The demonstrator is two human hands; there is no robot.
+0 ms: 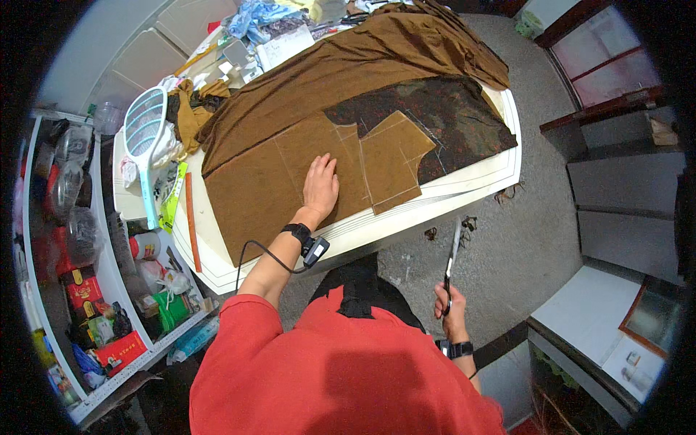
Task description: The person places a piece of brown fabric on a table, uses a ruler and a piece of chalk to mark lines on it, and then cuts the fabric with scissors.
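My left hand [321, 187] lies flat on brown fabric [255, 201] spread over the white table, holding nothing. Pale chalk lines run across this cloth. To the right of the hand, a cut section of brown fabric [394, 160] with notched, curved edges carries more chalk marks. Dark patterned fabric [462, 119] shows beside and beyond it, also chalk-marked near the cut edge. Off the table's near edge, my right hand [451, 307] grips the handles of a pair of scissors [451, 261]; the blades point away from me and look closed together.
Loose brown cloth is bunched at the table's far side. A blue-and-white electric fly swatter [145, 136], a green ruler [173, 201] and an orange-brown strip [193, 223] lie left. Shelving [122, 288] full of goods borders the left. Dark scraps [467, 223] lie on the grey floor [505, 244].
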